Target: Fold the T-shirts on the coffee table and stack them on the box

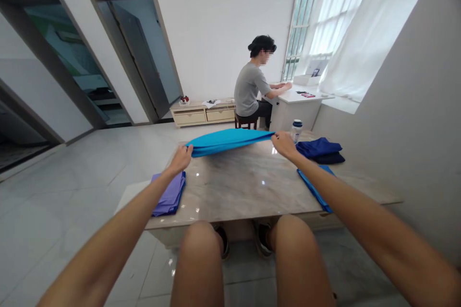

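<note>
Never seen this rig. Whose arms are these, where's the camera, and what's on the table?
No machine here: these are a person's own bare arms. The single picture comes from a camera worn on their head, looking forward and down, so their knees show at the bottom. Their left hand and right hand hold a bright blue cloth stretched between them above a marble-look table. Also on the table are a folded purple cloth, a folded navy cloth and a folded blue cloth. A white-capped bottle stands beyond the right hand. Farther back, another person sits at a white desk.
</note>
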`<control>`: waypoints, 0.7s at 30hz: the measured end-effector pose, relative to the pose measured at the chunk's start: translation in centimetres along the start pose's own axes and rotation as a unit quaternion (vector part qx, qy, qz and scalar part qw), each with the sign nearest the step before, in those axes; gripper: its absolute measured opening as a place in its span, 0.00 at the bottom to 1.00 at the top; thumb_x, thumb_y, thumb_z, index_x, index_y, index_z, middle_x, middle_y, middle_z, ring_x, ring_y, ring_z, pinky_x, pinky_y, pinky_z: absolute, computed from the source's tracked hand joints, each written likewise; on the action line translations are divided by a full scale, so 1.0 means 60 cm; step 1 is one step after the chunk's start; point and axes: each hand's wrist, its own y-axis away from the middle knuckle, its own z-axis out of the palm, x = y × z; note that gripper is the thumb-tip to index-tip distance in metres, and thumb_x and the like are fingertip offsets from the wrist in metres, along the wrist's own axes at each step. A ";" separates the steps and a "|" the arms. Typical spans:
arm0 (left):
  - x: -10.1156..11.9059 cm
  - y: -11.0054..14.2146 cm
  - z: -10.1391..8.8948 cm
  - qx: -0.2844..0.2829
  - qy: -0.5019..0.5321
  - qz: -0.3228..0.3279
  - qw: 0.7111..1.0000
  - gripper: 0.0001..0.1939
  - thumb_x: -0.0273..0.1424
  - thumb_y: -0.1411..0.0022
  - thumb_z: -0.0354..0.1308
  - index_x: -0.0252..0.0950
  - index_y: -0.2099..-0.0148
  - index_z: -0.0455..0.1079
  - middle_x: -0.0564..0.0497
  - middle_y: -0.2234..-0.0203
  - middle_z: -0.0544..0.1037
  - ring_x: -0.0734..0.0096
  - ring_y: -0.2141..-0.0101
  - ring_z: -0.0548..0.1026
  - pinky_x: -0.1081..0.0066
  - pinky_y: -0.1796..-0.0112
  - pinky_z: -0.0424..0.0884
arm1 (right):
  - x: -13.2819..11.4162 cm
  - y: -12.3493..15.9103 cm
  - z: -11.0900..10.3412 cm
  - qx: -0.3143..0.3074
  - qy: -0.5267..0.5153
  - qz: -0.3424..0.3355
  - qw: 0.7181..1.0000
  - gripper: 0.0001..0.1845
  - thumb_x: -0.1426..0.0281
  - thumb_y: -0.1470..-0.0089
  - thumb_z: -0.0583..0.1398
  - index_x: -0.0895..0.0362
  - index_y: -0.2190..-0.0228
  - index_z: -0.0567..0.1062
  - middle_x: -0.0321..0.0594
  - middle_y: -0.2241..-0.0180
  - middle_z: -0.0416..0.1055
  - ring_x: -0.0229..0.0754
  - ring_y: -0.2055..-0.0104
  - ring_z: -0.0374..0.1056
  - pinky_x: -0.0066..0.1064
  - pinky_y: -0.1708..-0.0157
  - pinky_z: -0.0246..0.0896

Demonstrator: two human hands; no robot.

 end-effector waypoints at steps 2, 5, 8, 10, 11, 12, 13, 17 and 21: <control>-0.038 0.078 0.073 0.003 0.006 -0.034 0.999 0.19 0.41 0.26 0.46 0.39 0.66 0.71 0.31 0.48 0.79 0.45 0.42 0.77 0.47 0.34 0.70 | 0.043 0.060 0.077 -0.019 0.000 0.025 1.000 0.19 0.72 0.35 0.53 0.60 0.67 0.84 0.56 0.54 0.83 0.51 0.53 0.77 0.34 0.52 0.65; -0.092 0.177 0.157 -0.011 0.020 -0.061 0.998 0.17 0.41 0.28 0.48 0.39 0.63 0.73 0.32 0.45 0.79 0.47 0.40 0.77 0.48 0.34 0.71 | 0.112 0.137 0.168 -0.041 -0.015 0.066 0.997 0.21 0.65 0.34 0.54 0.59 0.69 0.85 0.54 0.61 0.85 0.54 0.57 0.79 0.36 0.56 0.66; -0.142 0.244 0.214 -0.008 0.078 -0.070 0.994 0.18 0.44 0.28 0.50 0.39 0.60 0.76 0.36 0.46 0.82 0.49 0.45 0.79 0.50 0.41 0.77 | 0.184 0.183 0.230 -0.040 -0.088 0.127 0.987 0.18 0.57 0.38 0.62 0.57 0.68 0.86 0.51 0.63 0.85 0.57 0.57 0.81 0.39 0.54 0.69; -0.168 0.271 0.238 0.005 0.109 -0.079 0.991 0.19 0.47 0.28 0.52 0.39 0.59 0.77 0.38 0.51 0.84 0.52 0.50 0.81 0.55 0.47 0.79 | 0.225 0.200 0.257 -0.038 -0.130 0.140 0.981 0.14 0.58 0.45 0.65 0.56 0.68 0.84 0.49 0.64 0.85 0.55 0.59 0.80 0.39 0.54 0.71; -0.177 0.280 0.247 0.011 0.114 -0.084 0.990 0.18 0.47 0.29 0.54 0.39 0.59 0.76 0.40 0.54 0.84 0.54 0.53 0.82 0.57 0.50 0.79 | 0.242 0.206 0.267 -0.038 -0.147 0.133 0.979 0.14 0.59 0.47 0.66 0.56 0.66 0.83 0.48 0.65 0.84 0.54 0.61 0.80 0.39 0.55 0.71; -0.184 0.286 0.254 0.014 0.113 -0.090 0.989 0.16 0.46 0.30 0.57 0.40 0.60 0.76 0.42 0.58 0.84 0.56 0.57 0.82 0.60 0.53 0.79 | 0.255 0.210 0.274 -0.040 -0.159 0.120 0.979 0.15 0.60 0.48 0.65 0.56 0.63 0.83 0.47 0.65 0.84 0.52 0.62 0.79 0.38 0.56 0.71; -0.189 0.290 0.259 0.017 0.110 -0.099 0.989 0.15 0.46 0.32 0.59 0.40 0.59 0.75 0.45 0.62 0.83 0.59 0.61 0.81 0.62 0.56 0.78 | 0.264 0.213 0.279 -0.043 -0.164 0.103 0.980 0.18 0.61 0.49 0.65 0.57 0.59 0.82 0.45 0.64 0.84 0.50 0.63 0.78 0.38 0.57 0.71; -0.190 0.290 0.264 0.052 0.113 -0.141 0.982 0.19 0.39 0.40 0.67 0.39 0.49 0.71 0.52 0.65 0.80 0.64 0.67 0.78 0.67 0.63 0.75 | 0.272 0.215 0.278 -0.059 -0.113 0.020 0.992 0.28 0.64 0.48 0.62 0.56 0.46 0.81 0.40 0.65 0.81 0.45 0.66 0.73 0.36 0.59 0.67; -0.190 0.299 0.248 0.027 0.098 -0.115 0.988 0.24 0.29 0.44 0.61 0.38 0.44 0.73 0.52 0.64 0.79 0.64 0.64 0.79 0.68 0.61 0.75 | 0.261 0.227 0.272 -0.045 -0.073 0.002 0.996 0.19 0.60 0.41 0.60 0.57 0.56 0.84 0.40 0.70 0.76 0.46 0.68 0.71 0.37 0.61 0.64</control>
